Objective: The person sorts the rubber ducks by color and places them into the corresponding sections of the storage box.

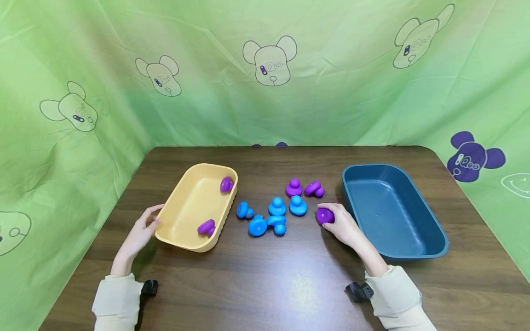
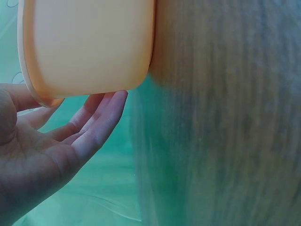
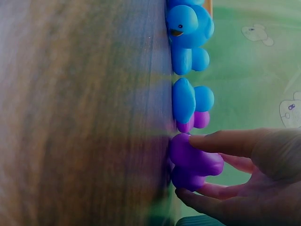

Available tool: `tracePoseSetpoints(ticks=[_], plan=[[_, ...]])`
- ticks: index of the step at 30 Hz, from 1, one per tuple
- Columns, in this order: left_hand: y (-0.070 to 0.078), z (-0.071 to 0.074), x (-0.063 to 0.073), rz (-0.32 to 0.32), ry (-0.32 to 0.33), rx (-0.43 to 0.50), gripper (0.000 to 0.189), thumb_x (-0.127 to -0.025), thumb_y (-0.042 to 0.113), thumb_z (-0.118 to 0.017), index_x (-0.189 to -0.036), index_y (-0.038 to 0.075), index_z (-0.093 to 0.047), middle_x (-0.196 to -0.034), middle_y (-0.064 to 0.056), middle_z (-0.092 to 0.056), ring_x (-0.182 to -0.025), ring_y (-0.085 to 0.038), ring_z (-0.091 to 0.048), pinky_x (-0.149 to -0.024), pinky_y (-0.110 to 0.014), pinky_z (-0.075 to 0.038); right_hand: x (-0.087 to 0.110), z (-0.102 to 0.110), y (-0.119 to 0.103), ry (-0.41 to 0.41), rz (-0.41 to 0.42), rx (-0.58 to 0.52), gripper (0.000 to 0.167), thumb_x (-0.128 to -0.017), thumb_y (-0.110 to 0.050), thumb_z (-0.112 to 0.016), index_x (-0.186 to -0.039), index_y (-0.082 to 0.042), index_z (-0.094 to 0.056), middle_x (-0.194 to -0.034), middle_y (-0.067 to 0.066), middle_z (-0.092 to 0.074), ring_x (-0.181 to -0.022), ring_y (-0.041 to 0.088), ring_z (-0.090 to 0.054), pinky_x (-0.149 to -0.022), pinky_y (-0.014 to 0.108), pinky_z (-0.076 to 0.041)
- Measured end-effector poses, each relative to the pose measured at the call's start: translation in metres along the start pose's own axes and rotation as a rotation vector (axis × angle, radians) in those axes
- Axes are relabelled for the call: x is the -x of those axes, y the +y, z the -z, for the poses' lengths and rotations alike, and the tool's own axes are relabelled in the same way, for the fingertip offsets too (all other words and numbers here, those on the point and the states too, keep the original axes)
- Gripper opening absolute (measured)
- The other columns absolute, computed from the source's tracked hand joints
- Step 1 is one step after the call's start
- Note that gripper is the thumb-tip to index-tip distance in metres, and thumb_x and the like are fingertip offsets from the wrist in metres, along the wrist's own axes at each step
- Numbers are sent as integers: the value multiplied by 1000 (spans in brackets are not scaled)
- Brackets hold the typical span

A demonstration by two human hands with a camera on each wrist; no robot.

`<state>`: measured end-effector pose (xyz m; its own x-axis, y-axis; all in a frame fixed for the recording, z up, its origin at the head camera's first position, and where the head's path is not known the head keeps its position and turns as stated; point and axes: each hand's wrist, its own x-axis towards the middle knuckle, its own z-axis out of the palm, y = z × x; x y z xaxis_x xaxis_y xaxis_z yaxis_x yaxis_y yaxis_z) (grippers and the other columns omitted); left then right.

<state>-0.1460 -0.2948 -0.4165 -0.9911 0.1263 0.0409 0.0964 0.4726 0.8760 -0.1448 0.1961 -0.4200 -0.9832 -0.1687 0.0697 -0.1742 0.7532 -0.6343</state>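
Observation:
My left hand [image 1: 140, 232] grips the near-left end of a pale yellow bin [image 1: 194, 207], thumb at its rim; in the left wrist view the fingers [image 2: 101, 125] lie against its outer wall. Two purple rubber ducks [image 1: 226, 185] lie in that bin. Near the blue bin's left side, my right hand [image 1: 342, 224] pinches a purple rubber duck [image 1: 325, 216] that lies tipped with its round base toward me. In the right wrist view the thumb [image 3: 225, 142] is on one side of this duck and the fingers on the other, close to the tabletop.
Several blue rubber ducks [image 1: 277, 207] sit mid-table, some upright, some tipped over. Behind them are two more purple ducks [image 1: 294, 187]. A dark blue bin [image 1: 393, 216] with nothing in it stands at right. Green printed cloth [image 1: 314, 101] hangs around the wooden table [image 1: 248, 289].

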Motion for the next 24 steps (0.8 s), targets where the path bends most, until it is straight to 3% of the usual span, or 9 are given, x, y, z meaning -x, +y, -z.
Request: tracePoseSetpoints(ticks=[16, 24], plan=[[0, 0, 1, 1, 0, -2, 36, -92, 1, -41, -127, -5, -35, -89, -24, -52, -68, -5, -51, -57, -22, -43, -1, 0, -3, -13, -12, -12, 43, -71, 5, -62, -113, 5, -53, -108, 30, -48, -97, 41, -48, -78, 51, -41], [-1, 0, 0, -8, 0, -10, 36, -92, 3, -41, -127, -4, -35, -89, -24, -52, -69, -6, -51, -58, -22, -43, -3, 0, -7, 19, 24, -9, 44, -70, 2, -64, -113, 4, -54, -108, 28, -49, -97, 39, -48, -78, 50, -41]])
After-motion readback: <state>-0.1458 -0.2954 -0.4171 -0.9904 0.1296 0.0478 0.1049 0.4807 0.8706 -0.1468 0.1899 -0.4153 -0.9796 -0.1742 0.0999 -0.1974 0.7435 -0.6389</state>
